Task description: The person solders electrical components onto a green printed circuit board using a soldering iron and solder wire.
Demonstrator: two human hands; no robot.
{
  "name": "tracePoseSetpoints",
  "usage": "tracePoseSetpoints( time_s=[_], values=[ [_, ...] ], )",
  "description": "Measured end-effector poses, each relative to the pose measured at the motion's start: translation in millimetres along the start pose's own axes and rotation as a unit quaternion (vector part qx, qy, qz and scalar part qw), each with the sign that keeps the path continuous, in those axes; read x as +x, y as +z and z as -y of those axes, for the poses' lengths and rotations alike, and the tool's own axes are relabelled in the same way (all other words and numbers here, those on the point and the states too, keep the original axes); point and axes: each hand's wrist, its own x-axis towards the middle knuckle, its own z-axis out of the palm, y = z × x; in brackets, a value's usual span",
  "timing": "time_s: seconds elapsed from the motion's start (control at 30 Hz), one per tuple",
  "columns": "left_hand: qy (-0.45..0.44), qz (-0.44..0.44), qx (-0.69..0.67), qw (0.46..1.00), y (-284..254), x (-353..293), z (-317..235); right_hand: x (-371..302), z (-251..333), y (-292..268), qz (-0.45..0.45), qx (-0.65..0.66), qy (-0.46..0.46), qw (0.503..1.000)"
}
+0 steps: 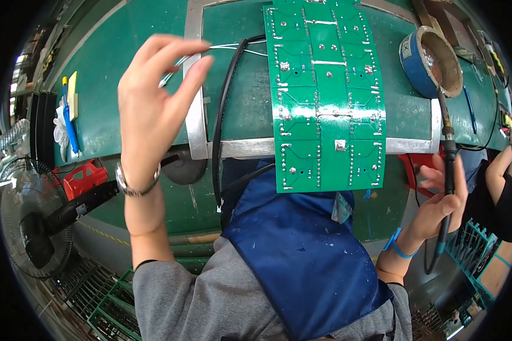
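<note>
A long green circuit board [333,136], solder side up, lies across a metal frame [239,149] and juts over the bench's front edge. Left of it, my left hand [153,96] hovers over the frame's left side. Its thumb and forefinger are apart with nothing seen between them. White wires [224,46] pass behind that hand, and a black cable [226,113] runs down beside the board. On the right, my right hand [438,202] holds a soldering iron [449,162] by its black handle. The iron's front end reaches the rim of a round blue-sided pot [418,68].
On the green bench [105,119] at left lie a blue-and-yellow pen [69,122] and a yellow strip [73,96]. A fan [34,227] stands at lower left near a red object [85,179]. Another person's arm [499,170] shows at far right.
</note>
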Motion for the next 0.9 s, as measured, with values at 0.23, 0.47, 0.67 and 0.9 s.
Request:
tracePoseSetpoints(
  time_s=[0.23,0.47,0.67,0.9],
  values=[
    [0.210,0.148,0.025,0.966,20,67,-47,-17,15,8,0.059,-0.011,-0.053,0.997],
    [0.491,-0.031,-0.102,0.864,79,71,13,-15,15,5,0.045,-0.003,-0.037,0.998],
    [0.180,0.178,0.067,0.965,33,64,-40,-12,13,12,0.068,0.035,-0.046,0.996],
    [0.130,0.122,-0.052,0.983,46,94,-48,-22,11,28,0.118,0.054,-0.001,0.992]
  ],
)
